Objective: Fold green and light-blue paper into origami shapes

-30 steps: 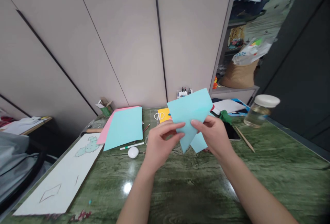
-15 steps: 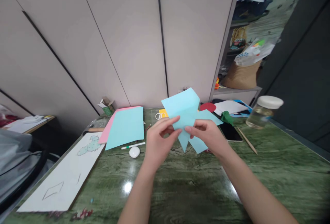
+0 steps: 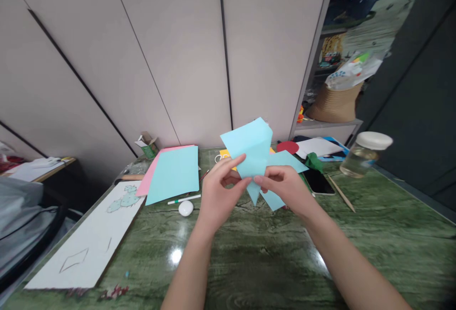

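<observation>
Above the table I hold a folded light-blue sheet of paper (image 3: pixel 251 150), wide at the top and tapering to a point below. My left hand (image 3: pixel 223 193) pinches its left edge, with the thumb in front near the lower part. From the right, my right hand (image 3: pixel 285 186) grips the same paper close to its narrow tip, thumb and fingers pressed together. The two thumbs nearly meet. Behind the hands lies more light-blue paper (image 3: pixel 288 160) on the table, partly covered. Some of the fingers are hidden behind the folded paper.
Left on the green table (image 3: pixel 263 262) lie light-blue paper over pink paper (image 3: pixel 174 174), a marker (image 3: pixel 184 199), a white oval object (image 3: pixel 185 208) and a cactus drawing (image 3: pixel 89 234). To the right are a phone (image 3: pixel 319 183), a wooden stick (image 3: pixel 341 193) and a lidded jar (image 3: pixel 365 154).
The folded paper has shifted slightly left and up in the picture. Both hands keep their pinch on it near the lower tip.
</observation>
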`<state>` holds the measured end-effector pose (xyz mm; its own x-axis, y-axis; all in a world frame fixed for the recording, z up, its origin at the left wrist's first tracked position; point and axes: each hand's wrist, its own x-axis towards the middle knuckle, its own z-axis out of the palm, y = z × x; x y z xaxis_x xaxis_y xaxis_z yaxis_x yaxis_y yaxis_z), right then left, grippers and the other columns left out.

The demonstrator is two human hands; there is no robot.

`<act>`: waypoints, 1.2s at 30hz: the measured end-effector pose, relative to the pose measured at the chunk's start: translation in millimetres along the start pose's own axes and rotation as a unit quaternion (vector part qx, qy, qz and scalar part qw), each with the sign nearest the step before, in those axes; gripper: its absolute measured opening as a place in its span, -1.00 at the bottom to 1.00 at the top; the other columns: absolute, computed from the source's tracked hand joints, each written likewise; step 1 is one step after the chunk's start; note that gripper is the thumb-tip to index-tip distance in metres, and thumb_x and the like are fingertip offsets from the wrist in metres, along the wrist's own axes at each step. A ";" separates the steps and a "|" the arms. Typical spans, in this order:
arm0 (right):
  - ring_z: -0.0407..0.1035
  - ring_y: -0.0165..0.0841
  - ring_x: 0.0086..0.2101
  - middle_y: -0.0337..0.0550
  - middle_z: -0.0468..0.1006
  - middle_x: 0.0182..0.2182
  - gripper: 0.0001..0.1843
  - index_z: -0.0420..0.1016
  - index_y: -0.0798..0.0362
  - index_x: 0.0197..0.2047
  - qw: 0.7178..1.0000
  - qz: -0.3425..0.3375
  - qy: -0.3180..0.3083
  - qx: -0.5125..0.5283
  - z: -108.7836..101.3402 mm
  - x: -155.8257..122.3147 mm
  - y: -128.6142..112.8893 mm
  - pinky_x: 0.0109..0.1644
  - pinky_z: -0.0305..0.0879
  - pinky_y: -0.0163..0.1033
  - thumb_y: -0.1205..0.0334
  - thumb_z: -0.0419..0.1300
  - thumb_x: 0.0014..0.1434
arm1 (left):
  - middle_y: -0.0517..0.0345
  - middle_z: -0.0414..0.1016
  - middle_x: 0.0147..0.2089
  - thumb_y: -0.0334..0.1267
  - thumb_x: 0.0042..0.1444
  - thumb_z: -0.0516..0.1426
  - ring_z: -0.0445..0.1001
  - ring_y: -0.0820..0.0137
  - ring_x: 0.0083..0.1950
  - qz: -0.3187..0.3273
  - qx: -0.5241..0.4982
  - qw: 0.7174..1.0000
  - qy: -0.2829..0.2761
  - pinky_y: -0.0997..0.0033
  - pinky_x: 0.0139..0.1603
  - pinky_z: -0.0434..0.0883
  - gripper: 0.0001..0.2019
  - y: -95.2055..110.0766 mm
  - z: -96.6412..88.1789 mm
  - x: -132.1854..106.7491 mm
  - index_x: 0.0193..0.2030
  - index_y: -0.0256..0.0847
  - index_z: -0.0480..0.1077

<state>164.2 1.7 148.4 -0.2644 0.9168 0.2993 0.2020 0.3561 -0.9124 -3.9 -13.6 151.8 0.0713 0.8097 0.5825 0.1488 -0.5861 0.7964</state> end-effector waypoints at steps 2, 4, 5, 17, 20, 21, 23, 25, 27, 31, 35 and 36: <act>0.14 -0.47 -0.57 -0.31 0.30 -0.67 -0.59 0.29 0.06 -0.66 1.000 -0.004 0.000 0.003 -0.1 -0.1 -0.7 -0.46 0.04 -0.31 -0.02 0.20 0.05 | 0.10 0.35 -0.05 -0.41 -0.01 0.22 0.38 0.59 -0.38 -0.010 0.006 1.000 -0.011 0.54 -0.35 0.47 -0.53 0.6 0.0 -0.2 0.08 -0.04 0.37; 0.13 -0.46 -0.58 -0.30 0.30 -0.67 -0.59 0.29 0.06 -0.66 1.000 -0.009 -0.006 0.002 -0.2 -0.4 -1.6 -0.47 0.04 -0.30 -0.02 0.20 0.06 | 0.11 0.32 -0.02 -0.43 -0.02 0.22 0.37 0.61 -0.40 -0.017 0.011 1.000 -0.020 0.54 -0.35 0.47 -0.48 1.4 -0.1 -0.8 0.11 -0.01 0.34; 0.13 -0.47 -0.58 -0.31 0.29 -0.68 -0.59 0.29 0.05 -0.66 1.000 -0.011 -0.008 0.001 -0.2 -0.6 -2.0 -0.47 0.04 -0.30 -0.01 0.19 0.07 | 0.11 0.31 -0.02 -0.44 -0.02 0.22 0.36 0.62 -0.41 -0.019 0.011 0.999 -0.023 0.54 -0.35 0.47 -0.47 1.7 -0.3 -1.2 0.12 0.00 0.32; 0.18 -0.45 -0.53 -0.31 0.32 -0.63 -0.64 0.30 0.06 -0.63 1.000 -0.014 -0.014 -0.005 3.1 -2.1 -6.4 -0.40 0.09 -0.30 0.07 0.17 0.10 | 0.05 0.19 0.10 -0.41 -0.03 0.22 0.41 0.47 -0.23 -0.043 0.000 0.998 -0.055 0.47 -0.35 0.50 -0.33 4.0 -2.3 -1.4 0.23 0.07 0.16; 0.17 -0.45 -0.52 -0.31 0.31 -0.63 -0.65 0.29 0.05 -0.63 1.000 -0.014 -0.009 -0.004 4.0 -1.9 -6.6 -0.39 0.09 -0.30 0.09 0.17 0.10 | 0.04 0.18 0.11 -0.40 -0.03 0.22 0.41 0.44 -0.21 -0.046 -0.001 0.997 -0.055 0.46 -0.34 0.51 -0.34 4.7 -2.4 -1.3 0.23 0.07 0.16; 0.17 -0.44 -0.52 -0.30 0.31 -0.63 -0.65 0.30 0.05 -0.63 1.000 -0.015 -0.010 -0.004 4.1 -1.9 -6.4 -0.39 0.10 -0.30 0.08 0.17 0.10 | 0.04 0.18 0.11 -0.40 -0.03 0.22 0.41 0.44 -0.20 -0.046 -0.001 0.997 -0.055 0.46 -0.34 0.51 -0.34 4.7 -2.3 -1.3 0.23 0.07 0.16; 0.19 -0.43 -0.51 -0.29 0.33 -0.62 -0.64 0.31 0.05 -0.62 1.000 -0.016 -0.020 -0.007 4.0 -2.0 -5.7 -0.38 0.11 -0.29 0.06 0.17 0.11 | 0.04 0.18 0.12 -0.41 -0.03 0.22 0.41 0.45 -0.20 -0.047 -0.005 0.997 -0.055 0.46 -0.33 0.51 -0.33 4.5 -2.0 -1.3 0.23 0.08 0.16; 0.20 -0.43 -0.51 -0.27 0.35 -0.62 -0.63 0.32 0.05 -0.62 0.999 -0.016 -0.033 -0.009 3.8 -2.1 -4.8 -0.37 0.12 -0.28 0.05 0.15 0.12 | 0.05 0.17 0.12 -0.42 -0.05 0.22 0.40 0.44 -0.19 -0.048 -0.012 0.997 -0.053 0.46 -0.33 0.52 -0.31 4.2 -1.7 -1.2 0.23 0.08 0.15; 0.20 -0.43 -0.51 -0.27 0.35 -0.61 -0.63 0.33 0.05 -0.62 0.999 -0.018 -0.038 -0.008 3.9 -2.4 -4.2 -0.37 0.12 -0.28 0.04 0.14 0.13 | 0.04 0.16 0.12 -0.42 -0.06 0.23 0.40 0.43 -0.18 -0.049 -0.021 0.997 -0.051 0.47 -0.35 0.52 -0.31 3.8 -1.6 -1.1 0.23 0.09 0.15; 0.18 -0.44 -0.52 -0.30 0.31 -0.62 -0.65 0.31 0.04 -0.61 0.999 -0.025 -0.026 -0.006 5.4 -2.6 -4.5 -0.39 0.11 -0.30 0.06 0.14 0.13 | 0.03 0.16 0.11 -0.39 -0.02 0.21 0.39 0.43 -0.18 -0.048 -0.047 0.997 -0.047 0.47 -0.35 0.51 -0.34 3.0 -1.4 -0.8 0.23 0.08 0.15; 0.17 -0.44 -0.51 -0.30 0.31 -0.60 -0.64 0.31 0.05 -0.60 0.999 -0.028 -0.031 -0.017 6.4 -2.5 -6.7 -0.38 0.10 -0.30 0.06 0.12 0.15 | 0.04 0.13 0.12 -0.38 0.03 0.19 0.39 0.44 -0.18 -0.045 -0.069 0.996 -0.042 0.45 -0.31 0.51 -0.39 2.0 -0.5 -0.7 0.22 0.08 0.16; 0.17 -0.44 -0.51 -0.30 0.31 -0.60 -0.64 0.32 0.05 -0.60 0.999 -0.027 -0.040 -0.019 6.2 -2.5 -7.3 -0.39 0.10 -0.30 0.06 0.11 0.16 | 0.04 0.13 0.12 -0.38 0.03 0.19 0.39 0.44 -0.18 -0.045 -0.072 0.996 -0.041 0.44 -0.31 0.51 -0.39 1.8 -0.3 -0.6 0.22 0.09 0.16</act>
<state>157.5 -4.4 152.5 -0.3494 0.8792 0.3239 0.2197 0.4129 -0.8839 -4.0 -15.1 152.9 0.1457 0.8548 0.4980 0.0158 -0.5053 0.8628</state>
